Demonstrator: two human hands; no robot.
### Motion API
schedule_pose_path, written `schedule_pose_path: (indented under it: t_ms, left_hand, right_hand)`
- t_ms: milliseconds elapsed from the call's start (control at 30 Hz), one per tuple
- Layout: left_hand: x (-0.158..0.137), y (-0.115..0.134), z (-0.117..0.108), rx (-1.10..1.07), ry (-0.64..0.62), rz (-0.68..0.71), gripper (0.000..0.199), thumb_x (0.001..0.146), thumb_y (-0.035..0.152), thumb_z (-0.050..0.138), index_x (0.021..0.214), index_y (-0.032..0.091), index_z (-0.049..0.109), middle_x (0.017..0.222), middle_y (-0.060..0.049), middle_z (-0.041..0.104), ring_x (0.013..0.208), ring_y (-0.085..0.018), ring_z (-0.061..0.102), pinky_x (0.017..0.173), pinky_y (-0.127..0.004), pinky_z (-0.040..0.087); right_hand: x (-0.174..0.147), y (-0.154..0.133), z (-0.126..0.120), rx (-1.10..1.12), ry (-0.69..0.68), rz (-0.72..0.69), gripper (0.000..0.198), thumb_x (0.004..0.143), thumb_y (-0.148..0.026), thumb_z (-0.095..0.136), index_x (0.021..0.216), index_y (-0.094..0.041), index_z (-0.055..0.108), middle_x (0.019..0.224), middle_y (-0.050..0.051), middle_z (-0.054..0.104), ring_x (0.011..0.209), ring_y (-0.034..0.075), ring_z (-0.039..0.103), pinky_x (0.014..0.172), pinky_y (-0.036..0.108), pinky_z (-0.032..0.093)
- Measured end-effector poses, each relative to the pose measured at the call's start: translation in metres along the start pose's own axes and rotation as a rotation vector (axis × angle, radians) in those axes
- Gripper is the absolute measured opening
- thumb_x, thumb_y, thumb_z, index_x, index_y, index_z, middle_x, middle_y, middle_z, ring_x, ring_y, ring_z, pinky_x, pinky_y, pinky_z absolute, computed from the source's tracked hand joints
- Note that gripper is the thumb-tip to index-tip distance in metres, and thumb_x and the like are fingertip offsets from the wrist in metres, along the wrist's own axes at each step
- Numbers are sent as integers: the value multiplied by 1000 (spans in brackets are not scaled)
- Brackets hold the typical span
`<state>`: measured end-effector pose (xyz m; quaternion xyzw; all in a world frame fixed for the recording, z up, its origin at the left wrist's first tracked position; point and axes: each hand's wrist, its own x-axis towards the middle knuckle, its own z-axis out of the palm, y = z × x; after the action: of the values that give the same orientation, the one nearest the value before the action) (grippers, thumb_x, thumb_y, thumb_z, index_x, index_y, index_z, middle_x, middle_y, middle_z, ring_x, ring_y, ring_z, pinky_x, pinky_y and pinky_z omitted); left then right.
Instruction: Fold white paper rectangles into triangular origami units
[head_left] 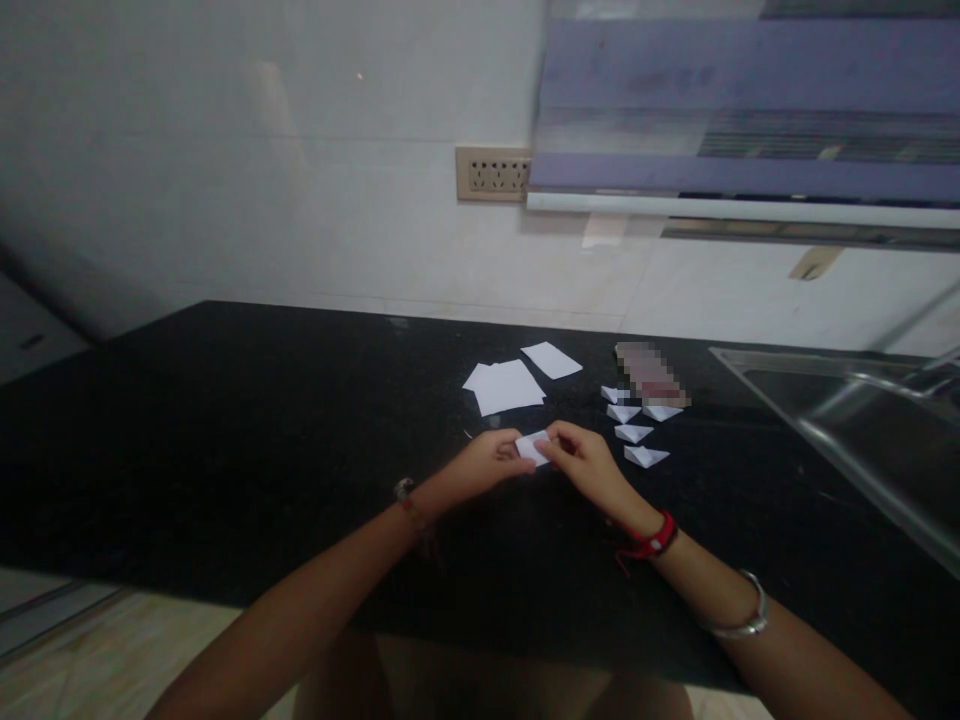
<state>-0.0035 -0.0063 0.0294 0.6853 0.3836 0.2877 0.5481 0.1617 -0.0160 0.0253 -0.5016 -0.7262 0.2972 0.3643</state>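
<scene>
Between my two hands is a small folded piece of white paper (pixel 529 448), held just above the black countertop. My left hand (pixel 491 460) pinches its left side with thumb and fingers. On the right side, my right hand (pixel 581 457) grips the same piece, thumb lying across its face. Beyond the hands lie loose white paper sheets (pixel 510 387), overlapping, with a single sheet (pixel 552 359) just behind them. To the right of my right hand rest several small folded paper pieces (pixel 646 456) with pointed ends.
A blurred-out flat rectangular object (pixel 649 372) lies behind the folded pieces. At the right, a steel sink (pixel 862 400) is set into the black countertop (pixel 262 430). A socket panel (pixel 493 174) and a purple-grey hanging cover (pixel 750 110) are on the tiled wall.
</scene>
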Motion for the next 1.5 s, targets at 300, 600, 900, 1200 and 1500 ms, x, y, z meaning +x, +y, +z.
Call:
schedule_pose_path:
  t_ms: [300, 600, 900, 1200, 1500]
  left_hand:
    - [-1, 2, -1, 92, -3, -37, 12, 64, 21, 57, 62, 13, 49, 52, 5, 50, 49, -7, 46, 45, -18, 31]
    - [-1, -2, -2, 146, 55, 56, 22, 74, 31, 48, 60, 14, 45, 60, 1, 56, 60, -12, 54, 54, -21, 37]
    - [-5, 8, 0, 163, -28, 102, 28, 79, 33, 41, 62, 13, 50, 61, -1, 57, 59, -10, 53, 57, -20, 39]
    - [-3, 1, -4, 337, 88, 157, 39, 82, 34, 33, 55, 14, 51, 55, 0, 54, 56, -11, 49, 56, -21, 36]
    - [-2, 1, 0, 350, 176, 172, 32, 80, 35, 38, 62, 15, 54, 59, 1, 56, 57, -11, 50, 57, -21, 37]
  right_hand:
    - [-1, -3, 2, 45, 3, 6, 25, 76, -36, 47, 60, -16, 50, 52, -3, 42, 50, 9, 41, 48, 21, 30]
    - [1, 0, 0, 61, 8, 34, 25, 77, -37, 46, 68, -16, 55, 52, -3, 45, 50, 10, 42, 47, 21, 31]
    - [-3, -8, -5, -2, 76, -58, 24, 77, -33, 46, 61, -16, 51, 54, -3, 42, 51, 9, 38, 47, 21, 29]
    - [-1, -8, -2, 52, -23, -53, 22, 79, -32, 44, 64, -16, 50, 54, -3, 43, 52, 9, 41, 48, 20, 32]
    - [0, -4, 0, 7, 51, -32, 12, 78, -24, 44, 74, -17, 52, 57, -2, 50, 54, 11, 49, 54, 22, 37]
